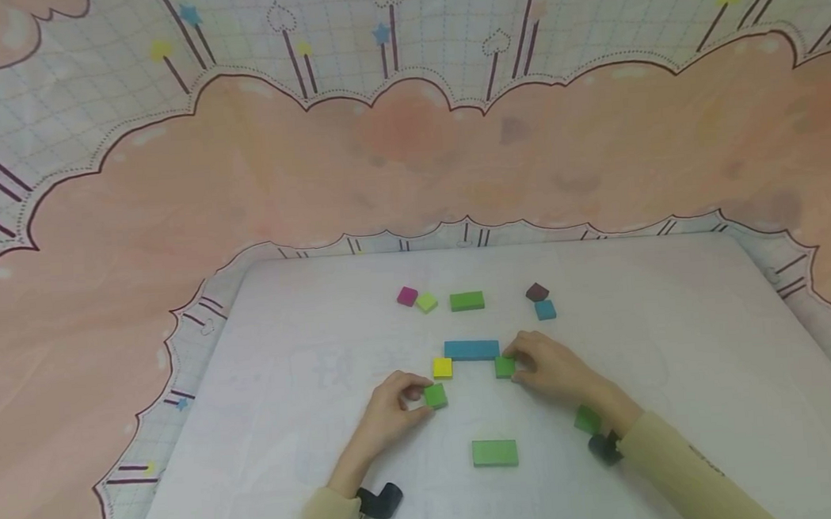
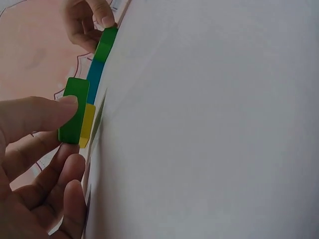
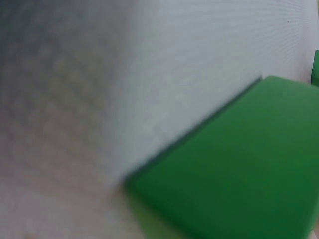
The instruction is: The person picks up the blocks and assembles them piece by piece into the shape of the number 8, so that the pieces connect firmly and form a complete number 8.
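Note:
My left hand (image 1: pixel 396 407) pinches a small green block (image 1: pixel 435 396) between thumb and fingers. In the left wrist view the thumb lies on the face of this green block (image 2: pixel 75 110). Just beyond it sits a yellow block (image 1: pixel 442 368), at the left end of a long blue block (image 1: pixel 472 350). At the blue block's right end, my right hand (image 1: pixel 554 366) pinches another small green block (image 1: pixel 505 367) by its right side. A further green block (image 1: pixel 587 420) lies beside the right wrist; a large green block (image 3: pixel 239 164) fills much of the right wrist view.
A green rectangular block (image 1: pixel 495 453) lies nearer me, between the forearms. Farther back are a magenta block (image 1: pixel 407 296), a lime block (image 1: pixel 427 302), a green rectangular block (image 1: pixel 467 301), a brown block (image 1: pixel 536 292) and a blue block (image 1: pixel 545 309), all on the white table (image 1: pixel 285 339).

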The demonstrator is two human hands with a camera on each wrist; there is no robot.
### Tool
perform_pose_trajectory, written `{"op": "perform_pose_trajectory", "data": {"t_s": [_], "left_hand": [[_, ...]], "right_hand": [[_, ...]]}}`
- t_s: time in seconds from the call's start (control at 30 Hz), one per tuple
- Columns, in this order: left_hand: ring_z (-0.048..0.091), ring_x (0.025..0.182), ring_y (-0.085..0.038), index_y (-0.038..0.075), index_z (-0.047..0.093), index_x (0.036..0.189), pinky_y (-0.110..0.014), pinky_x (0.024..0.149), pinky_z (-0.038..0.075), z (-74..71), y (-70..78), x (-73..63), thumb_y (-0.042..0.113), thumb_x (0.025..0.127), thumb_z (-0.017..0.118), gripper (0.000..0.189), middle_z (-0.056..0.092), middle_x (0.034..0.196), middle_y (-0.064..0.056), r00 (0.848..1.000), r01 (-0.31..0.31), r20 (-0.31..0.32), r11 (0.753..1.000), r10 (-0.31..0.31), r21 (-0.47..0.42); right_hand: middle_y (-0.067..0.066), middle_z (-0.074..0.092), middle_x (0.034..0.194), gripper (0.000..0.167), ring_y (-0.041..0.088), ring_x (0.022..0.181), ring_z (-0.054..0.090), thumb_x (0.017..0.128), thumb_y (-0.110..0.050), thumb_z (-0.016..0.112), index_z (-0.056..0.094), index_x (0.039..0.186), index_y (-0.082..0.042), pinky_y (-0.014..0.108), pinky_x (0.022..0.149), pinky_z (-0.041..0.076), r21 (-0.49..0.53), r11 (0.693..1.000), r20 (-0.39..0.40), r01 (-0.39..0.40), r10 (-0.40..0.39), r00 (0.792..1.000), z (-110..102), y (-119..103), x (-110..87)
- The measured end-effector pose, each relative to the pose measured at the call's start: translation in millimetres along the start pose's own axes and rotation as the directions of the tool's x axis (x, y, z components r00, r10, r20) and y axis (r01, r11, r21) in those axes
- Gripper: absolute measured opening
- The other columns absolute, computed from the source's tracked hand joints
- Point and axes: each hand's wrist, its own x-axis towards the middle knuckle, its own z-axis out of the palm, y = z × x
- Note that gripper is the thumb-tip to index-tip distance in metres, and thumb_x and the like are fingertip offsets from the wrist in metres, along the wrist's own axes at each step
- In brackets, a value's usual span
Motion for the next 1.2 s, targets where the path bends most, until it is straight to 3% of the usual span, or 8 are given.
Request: {"op": "perform_pose_trajectory", "data": {"t_s": [0.83,1.2], "left_hand": [[0.055,0.085,-0.011,0.012,0.068,0.105,-0.02,0.071,0.045,14.6,7.1,6.3,0.011,0.076,0.078,0.031,0.061,0.093,0.001,0.998,0.052,-0.022,0.996,-0.05,0.076],[0.055,0.084,-0.011,0.011,0.067,0.104,-0.021,0.072,0.046,16.0,10.9,7.0,0.011,0.075,0.078,0.031,0.062,0.092,0.001,0.999,0.041,-0.021,0.993,-0.039,0.106]], "right_hand": [[0.0,0.06,0.116,0.031,0.018,0.111,0.055,0.087,-0.019,0.068,0.063,0.117,-0.017,0.044,0.101,0.047,0.004,1.0,0.007,-0.024,0.024,1.0,0.8,-0.7,-0.6],[0.001,0.06,0.119,0.031,0.019,0.114,0.055,0.087,-0.02,0.069,0.063,0.118,-0.018,0.045,0.102,0.046,0.004,1.0,0.009,-0.028,0.028,1.0,0.8,-1.2,-0.9]]}}
